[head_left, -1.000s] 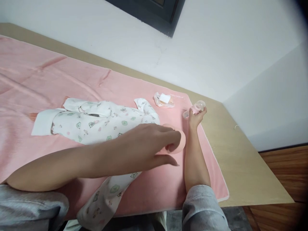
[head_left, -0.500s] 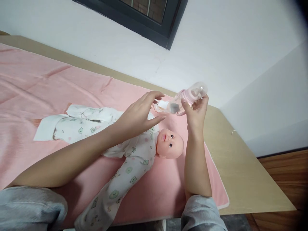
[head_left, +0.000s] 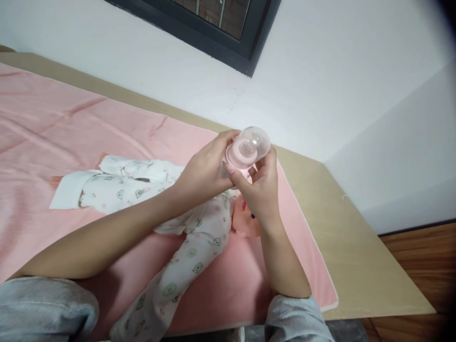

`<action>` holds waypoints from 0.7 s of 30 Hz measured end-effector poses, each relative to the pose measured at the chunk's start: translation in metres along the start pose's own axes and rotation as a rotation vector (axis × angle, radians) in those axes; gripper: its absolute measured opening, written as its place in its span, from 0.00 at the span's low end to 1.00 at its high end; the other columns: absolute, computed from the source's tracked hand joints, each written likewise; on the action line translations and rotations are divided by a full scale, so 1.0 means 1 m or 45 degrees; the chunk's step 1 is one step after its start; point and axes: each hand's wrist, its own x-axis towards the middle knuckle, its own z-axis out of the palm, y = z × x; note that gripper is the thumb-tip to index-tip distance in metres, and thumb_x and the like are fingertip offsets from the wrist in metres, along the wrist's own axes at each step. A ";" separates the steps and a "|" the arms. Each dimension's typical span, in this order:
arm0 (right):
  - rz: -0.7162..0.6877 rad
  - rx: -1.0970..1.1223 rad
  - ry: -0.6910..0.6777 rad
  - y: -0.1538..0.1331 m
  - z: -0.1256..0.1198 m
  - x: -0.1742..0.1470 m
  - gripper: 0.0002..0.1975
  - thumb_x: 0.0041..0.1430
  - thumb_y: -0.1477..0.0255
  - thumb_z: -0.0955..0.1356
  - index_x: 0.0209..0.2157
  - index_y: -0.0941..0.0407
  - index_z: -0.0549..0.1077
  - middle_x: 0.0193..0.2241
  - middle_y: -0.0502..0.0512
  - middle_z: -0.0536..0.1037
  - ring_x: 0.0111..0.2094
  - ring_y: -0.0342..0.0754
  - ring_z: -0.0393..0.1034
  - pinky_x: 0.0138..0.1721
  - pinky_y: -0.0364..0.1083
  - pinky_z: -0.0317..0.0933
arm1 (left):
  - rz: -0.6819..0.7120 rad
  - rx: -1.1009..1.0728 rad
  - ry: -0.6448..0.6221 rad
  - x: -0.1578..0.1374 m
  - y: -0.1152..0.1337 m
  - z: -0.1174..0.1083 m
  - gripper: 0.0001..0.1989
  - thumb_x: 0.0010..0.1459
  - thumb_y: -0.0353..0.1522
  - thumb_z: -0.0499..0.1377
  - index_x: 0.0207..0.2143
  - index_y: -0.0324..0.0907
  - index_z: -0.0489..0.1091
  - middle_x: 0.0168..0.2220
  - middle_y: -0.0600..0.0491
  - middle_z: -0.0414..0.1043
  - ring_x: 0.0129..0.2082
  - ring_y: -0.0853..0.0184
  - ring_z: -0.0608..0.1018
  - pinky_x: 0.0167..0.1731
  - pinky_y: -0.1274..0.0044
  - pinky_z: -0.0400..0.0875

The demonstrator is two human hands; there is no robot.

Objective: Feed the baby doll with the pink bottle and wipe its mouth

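Observation:
Between my hands is a baby bottle (head_left: pixel 248 148) with a clear domed cap and a pink collar, its capped end tilted up toward me. My left hand (head_left: pixel 210 164) wraps the bottle from the left, closed around its side. From the right, my right hand (head_left: pixel 259 183) grips it below the collar, thumb across the front. The lower part of the bottle is hidden behind my fingers. Beneath my hands lies a baby doll (head_left: pixel 199 223) on its back in white printed clothes. My right hand covers part of the doll's head (head_left: pixel 245 222).
A pink blanket (head_left: pixel 228 280) is spread over a wooden table (head_left: pixel 331 213), whose bare right end extends past it. A white wall (head_left: pixel 320 85) with a dark-framed window (head_left: pixel 245 61) stands behind. Wooden panelling (head_left: pixel 423 256) is at the lower right.
My right hand has brought the bottle left and turned its cap toward me. My left hand, which was open at the bottle's base, has closed around it.

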 end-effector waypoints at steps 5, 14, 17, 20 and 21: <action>-0.050 -0.037 0.053 0.001 -0.007 0.001 0.32 0.55 0.59 0.71 0.59 0.42 0.58 0.60 0.52 0.62 0.63 0.53 0.60 0.62 0.61 0.63 | 0.006 0.064 -0.037 0.001 -0.002 -0.001 0.30 0.55 0.31 0.60 0.60 0.45 0.58 0.59 0.51 0.67 0.54 0.59 0.74 0.49 0.71 0.70; -0.277 -0.225 0.273 0.006 -0.047 0.020 0.28 0.60 0.58 0.67 0.60 0.44 0.57 0.56 0.56 0.65 0.63 0.55 0.60 0.60 0.62 0.61 | -0.063 0.386 0.053 0.022 -0.039 -0.020 0.31 0.49 0.29 0.59 0.58 0.45 0.63 0.58 0.51 0.69 0.56 0.55 0.72 0.56 0.66 0.67; -0.218 -0.319 0.331 0.042 -0.084 0.035 0.30 0.56 0.59 0.69 0.58 0.45 0.58 0.55 0.56 0.66 0.61 0.54 0.62 0.59 0.60 0.62 | -0.203 0.498 0.093 0.030 -0.060 -0.037 0.28 0.49 0.30 0.60 0.55 0.44 0.65 0.52 0.50 0.73 0.50 0.54 0.75 0.49 0.66 0.72; -0.034 -0.462 0.432 0.095 -0.121 0.043 0.29 0.53 0.61 0.69 0.56 0.48 0.59 0.54 0.57 0.66 0.55 0.51 0.66 0.58 0.59 0.62 | -0.371 0.558 0.076 0.036 -0.083 -0.053 0.27 0.53 0.35 0.61 0.55 0.42 0.63 0.49 0.48 0.74 0.45 0.54 0.76 0.42 0.65 0.74; 0.034 -0.530 0.471 0.113 -0.131 0.042 0.29 0.53 0.62 0.69 0.55 0.49 0.59 0.54 0.58 0.66 0.54 0.51 0.67 0.57 0.58 0.63 | -0.424 0.574 0.068 0.037 -0.091 -0.058 0.27 0.54 0.36 0.61 0.56 0.42 0.63 0.48 0.48 0.74 0.45 0.54 0.76 0.41 0.65 0.74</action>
